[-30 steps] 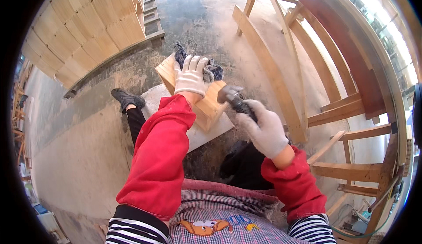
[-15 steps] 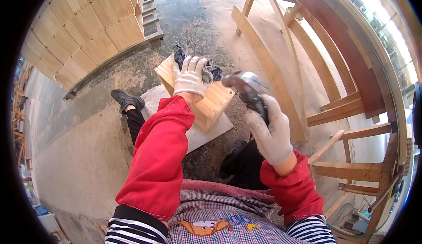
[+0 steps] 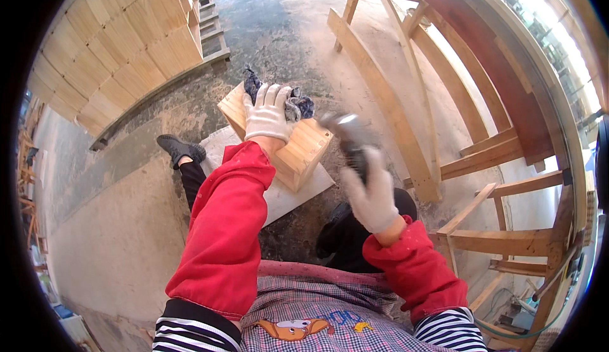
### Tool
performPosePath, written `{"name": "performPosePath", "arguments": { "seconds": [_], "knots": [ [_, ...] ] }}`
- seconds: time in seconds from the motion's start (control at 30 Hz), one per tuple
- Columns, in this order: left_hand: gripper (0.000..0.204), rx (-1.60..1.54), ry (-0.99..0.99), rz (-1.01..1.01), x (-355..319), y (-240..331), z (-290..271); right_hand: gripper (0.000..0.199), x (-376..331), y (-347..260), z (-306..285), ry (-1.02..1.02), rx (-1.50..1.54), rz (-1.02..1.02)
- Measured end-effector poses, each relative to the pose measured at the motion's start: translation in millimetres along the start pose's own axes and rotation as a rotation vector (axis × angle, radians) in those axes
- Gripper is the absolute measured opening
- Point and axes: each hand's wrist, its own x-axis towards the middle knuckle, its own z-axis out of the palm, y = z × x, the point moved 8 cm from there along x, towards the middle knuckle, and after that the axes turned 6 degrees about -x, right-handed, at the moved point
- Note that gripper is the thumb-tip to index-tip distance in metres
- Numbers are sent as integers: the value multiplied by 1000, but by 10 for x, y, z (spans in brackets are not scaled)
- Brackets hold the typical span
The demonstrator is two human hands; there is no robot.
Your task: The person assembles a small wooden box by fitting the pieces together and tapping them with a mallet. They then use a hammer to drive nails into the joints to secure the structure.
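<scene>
My left hand, in a white glove, holds a pale wooden box from above, its fingers laid over the upper part. Dark patterned cloth bunches around the fingers and sticks out on both sides; how much lies under the palm is hidden. In my gloved right hand, the fingers are wrapped round the dark handle of a hammer. Its metal head is smeared by motion, just right of the box and apart from it. The box stands tilted on a light flat board on the floor.
Stacked wooden boxes rest on a pallet at the far left. Along the right stands a wooden frame with slanting boards and rails. My shoe is left of the board, and a thin hose lies at lower right.
My right hand has moved left and slightly down with the hammer, bringing it closer to the box. My left hand keeps its place on the box; the whole view has shifted slightly.
</scene>
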Motion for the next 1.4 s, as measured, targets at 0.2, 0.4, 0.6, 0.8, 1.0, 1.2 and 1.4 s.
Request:
{"name": "performPosePath", "arguments": {
  "seconds": [0.2, 0.4, 0.6, 0.8, 1.0, 1.2, 1.4],
  "knots": [
    [80, 19, 8, -13, -18, -105, 33, 38, 176, -131, -128, -157, 8, 109],
    [66, 56, 51, 17, -11, 7, -45, 38, 13, 24, -21, -24, 13, 55],
    [80, 46, -43, -29, -55, -56, 11, 38, 139, -78, -140, -162, -50, 102],
    [79, 43, -35, -16, -3, 13, -27, 39, 43, 81, 39, -74, -82, 82],
    [80, 16, 11, -15, -34, -98, -8, 38, 235, -30, -86, -196, -91, 73],
    [79, 18, 25, 4, 2, 30, -15, 39, 35, 204, 98, -156, -21, 150],
    [69, 33, 43, 1, -76, -64, -60, 38, 238, -44, -188, -197, -125, 117]
  ]
}}
